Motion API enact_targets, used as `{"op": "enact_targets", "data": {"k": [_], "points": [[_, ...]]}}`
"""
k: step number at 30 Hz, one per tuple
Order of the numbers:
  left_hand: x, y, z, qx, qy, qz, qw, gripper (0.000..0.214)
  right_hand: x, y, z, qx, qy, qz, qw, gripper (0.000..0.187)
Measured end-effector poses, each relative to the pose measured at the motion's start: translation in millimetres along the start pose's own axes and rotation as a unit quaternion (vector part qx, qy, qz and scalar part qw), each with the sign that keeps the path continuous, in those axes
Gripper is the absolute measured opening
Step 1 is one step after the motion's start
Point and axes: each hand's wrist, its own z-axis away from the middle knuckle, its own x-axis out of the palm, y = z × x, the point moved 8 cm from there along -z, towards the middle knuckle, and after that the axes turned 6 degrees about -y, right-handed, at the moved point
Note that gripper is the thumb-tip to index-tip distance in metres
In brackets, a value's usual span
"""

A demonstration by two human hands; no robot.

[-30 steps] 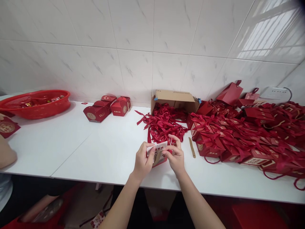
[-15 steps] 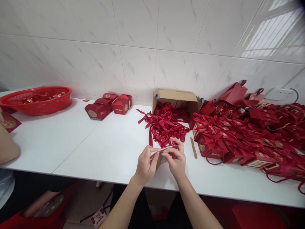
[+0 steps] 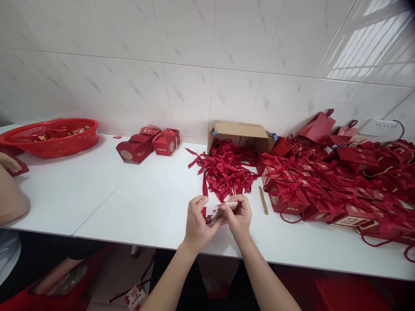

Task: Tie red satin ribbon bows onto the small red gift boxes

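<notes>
Between my two hands is a small white-and-red printed card piece [image 3: 212,211], held just above the front part of the table. My left hand [image 3: 196,222] grips its left side, the thumb along the lower edge. On the right side, my right hand [image 3: 239,216] pinches the upper edge between thumb and curled fingers. Whether it is a flat card or a folded box cannot be made out, as my fingers cover much of it. Just beyond my hands lies a tangled heap of dark red ribbons [image 3: 223,170], spilling from an open cardboard box [image 3: 240,128].
To my right, a flat brown strip [image 3: 263,201] lies beside many red gift boxes [image 3: 292,199] with ribbon bows. Several red boxes [image 3: 136,149] stand at the back left. A red basket [image 3: 65,146] of wrapped items is far left, near another person's arm [image 3: 13,196].
The card piece has turned so its white printed face shows; the brownish part under my left thumb is no longer visible. My right fingers have curled down onto its edge.
</notes>
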Motion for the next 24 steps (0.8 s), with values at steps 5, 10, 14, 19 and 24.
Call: {"op": "enact_targets", "data": {"k": [5,10,14,19,24], "points": [[-5.9,-15.3,14.6,-0.125,-0.04,-0.024,0.991,0.041,-3.2,-5.4,2.4,-0.026,0.0,0.018,1.0,0.021],[-18.8,-24.6,19.6,-0.204,-0.138,0.008,0.969,0.01,-8.1,-15.4,1.5,-0.053,0.014,0.025,0.998,0.02],[-44.1,-18.0,9.7,-0.164,-0.133,0.068,0.975,0.008,-9.3,-22.2,1.4,-0.074,0.0,0.026,0.997,0.021],[-85.2,11.8,-20.8,-0.086,-0.029,0.143,0.985,0.014,0.5,-47.0,10.5,-0.153,-0.055,0.041,0.986,0.022],[-87.6,25.4,-43.5,-0.099,0.02,0.282,0.954,0.043,4.1,-70.1,19.4,-0.195,-0.074,0.046,0.977,0.022]]}}
